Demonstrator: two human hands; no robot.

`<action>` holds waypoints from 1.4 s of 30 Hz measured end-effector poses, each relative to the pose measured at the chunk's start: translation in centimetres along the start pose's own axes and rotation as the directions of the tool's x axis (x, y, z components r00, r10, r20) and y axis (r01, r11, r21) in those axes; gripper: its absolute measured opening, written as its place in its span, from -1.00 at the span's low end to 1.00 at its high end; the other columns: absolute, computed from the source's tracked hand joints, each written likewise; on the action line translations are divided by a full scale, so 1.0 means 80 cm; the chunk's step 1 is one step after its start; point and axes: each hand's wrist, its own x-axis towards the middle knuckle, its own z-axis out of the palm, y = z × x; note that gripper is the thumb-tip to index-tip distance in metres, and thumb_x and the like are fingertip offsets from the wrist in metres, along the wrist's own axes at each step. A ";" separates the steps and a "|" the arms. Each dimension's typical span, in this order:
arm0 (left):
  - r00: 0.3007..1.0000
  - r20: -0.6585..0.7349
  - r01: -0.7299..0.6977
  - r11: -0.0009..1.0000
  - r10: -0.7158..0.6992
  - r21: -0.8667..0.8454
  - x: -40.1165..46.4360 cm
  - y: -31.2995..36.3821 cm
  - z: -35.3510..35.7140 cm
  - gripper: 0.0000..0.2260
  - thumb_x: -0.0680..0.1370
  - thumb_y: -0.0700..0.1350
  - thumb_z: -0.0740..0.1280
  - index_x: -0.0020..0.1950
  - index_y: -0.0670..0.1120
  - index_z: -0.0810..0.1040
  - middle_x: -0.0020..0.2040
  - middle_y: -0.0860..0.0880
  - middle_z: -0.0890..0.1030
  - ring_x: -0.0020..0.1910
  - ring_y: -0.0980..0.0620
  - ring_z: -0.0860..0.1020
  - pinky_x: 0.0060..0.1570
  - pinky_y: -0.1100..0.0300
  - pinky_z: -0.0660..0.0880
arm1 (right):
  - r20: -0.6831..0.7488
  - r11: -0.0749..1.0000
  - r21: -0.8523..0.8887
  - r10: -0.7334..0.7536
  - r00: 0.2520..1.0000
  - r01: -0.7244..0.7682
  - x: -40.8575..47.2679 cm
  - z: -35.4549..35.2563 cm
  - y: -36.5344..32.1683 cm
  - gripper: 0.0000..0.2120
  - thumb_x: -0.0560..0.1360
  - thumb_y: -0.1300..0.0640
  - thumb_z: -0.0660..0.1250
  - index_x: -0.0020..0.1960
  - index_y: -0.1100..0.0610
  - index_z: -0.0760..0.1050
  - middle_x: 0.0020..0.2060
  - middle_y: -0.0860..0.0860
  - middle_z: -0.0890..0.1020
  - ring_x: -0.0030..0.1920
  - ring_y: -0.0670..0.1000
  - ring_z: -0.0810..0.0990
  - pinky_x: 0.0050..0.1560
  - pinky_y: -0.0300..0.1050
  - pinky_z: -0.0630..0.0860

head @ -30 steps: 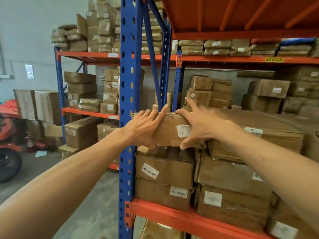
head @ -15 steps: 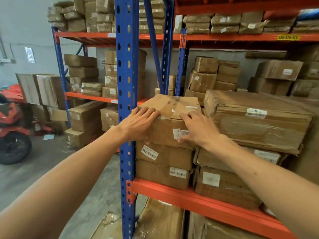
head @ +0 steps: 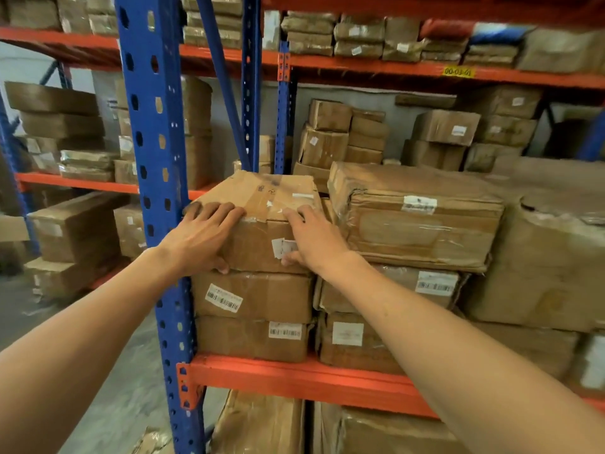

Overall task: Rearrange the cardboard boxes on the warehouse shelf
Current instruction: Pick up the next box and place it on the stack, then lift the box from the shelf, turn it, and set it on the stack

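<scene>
on the orange shelf (head: 294, 376) right beside the blue upright post (head: 157, 178), we have both hands on the top box (head: 258, 224) of a short stack. it sits on two more boxes, the middle box (head: 262, 298) with a barcode label and the bottom box (head: 242, 339) resting on the shelf beam.

our left hand (head: 199, 235) lies over the near left corner of the top box, fingers straight and laid close together on its taped lid, thumb down against the front face. our right hand (head: 314, 237) covers the near right corner, fingers reaching flat onto the lid and thumb pressed on the front by a small torn white label (head: 283, 247). neither grip is curled round anything; both are flat, pressing the cardboard.

just to the right, touching or nearly so (we cannot tell which), is a wide wrapped box (head: 415, 217) on top of its own stack. behind are more piled boxes, and the upper shelf (head: 376, 70) carries flat bundles and a yellow tag (head: 458, 72).
</scene>
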 end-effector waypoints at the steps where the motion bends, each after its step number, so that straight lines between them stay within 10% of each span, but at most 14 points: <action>1: 1.000 0.008 0.007 1.000 -0.007 -0.003 0.000 0.002 -0.002 0.02 0.36 0.26 0.52 0.60 -0.02 0.01 0.56 -0.06 0.18 0.53 -0.13 0.12 0.52 -0.19 0.03 | 0.007 1.000 0.005 -0.006 1.000 0.006 -0.002 -0.001 0.001 -0.04 0.45 -0.09 0.57 0.66 0.10 0.11 0.53 0.15 0.29 0.55 0.23 0.21 0.38 0.21 0.45; 11: 0.994 0.109 0.043 0.905 0.004 -0.424 0.028 0.013 -0.081 0.11 0.18 0.62 0.28 0.57 0.00 0.23 0.50 -0.12 0.34 0.37 -0.12 0.41 0.33 -0.06 0.40 | -0.093 0.987 -0.001 -0.160 0.983 0.161 -0.062 -0.046 0.034 -0.29 0.63 -0.08 0.36 0.67 0.06 0.16 0.65 0.18 0.17 0.61 0.23 0.16 0.50 0.21 0.28; 21: 0.906 -0.413 -0.282 0.593 -0.094 -0.754 0.118 0.199 -0.143 -0.35 0.60 0.28 0.19 0.57 -0.06 0.20 0.48 -0.23 0.35 0.42 -0.23 0.35 0.35 -0.23 0.35 | -0.387 0.990 -0.009 0.128 0.913 -0.143 -0.231 -0.107 0.180 -0.45 0.67 -0.02 0.30 0.60 0.11 0.33 0.62 0.18 0.26 0.62 0.17 0.16 0.61 0.09 0.07; 26: 0.730 -0.683 -0.571 0.568 0.021 -0.593 0.139 0.336 -0.190 -0.48 0.64 0.21 0.17 0.49 -0.07 0.28 0.35 -0.17 0.42 0.30 -0.07 0.38 0.24 0.04 0.32 | -0.322 0.891 0.024 0.437 0.840 -0.454 -0.344 -0.105 0.266 -0.43 0.68 -0.12 0.23 0.63 0.06 0.29 0.62 0.13 0.25 0.60 0.16 0.19 0.56 0.07 0.10; 32: 0.665 -0.678 -0.699 0.579 0.312 -0.419 0.132 0.503 -0.200 -0.49 0.62 0.11 0.27 0.48 -0.13 0.34 0.37 -0.16 0.44 0.32 -0.13 0.40 0.35 -0.04 0.30 | -0.279 0.768 0.086 0.630 0.724 -0.635 -0.469 -0.087 0.337 -0.44 0.67 -0.19 0.21 0.62 -0.04 0.28 0.62 0.06 0.25 0.59 0.11 0.22 0.52 0.05 0.22; 42: 0.721 -0.526 -0.648 0.709 0.452 -0.279 0.200 0.686 -0.240 -0.16 0.50 0.35 0.29 0.63 0.22 -0.12 0.59 -0.25 0.10 0.56 -0.26 0.07 0.51 -0.29 -0.07 | -0.135 0.601 0.485 0.769 0.624 -0.636 -0.584 -0.100 0.478 -0.29 0.52 -0.48 0.24 0.60 -0.41 0.11 0.66 -0.06 0.11 0.62 0.10 0.15 0.50 0.20 0.24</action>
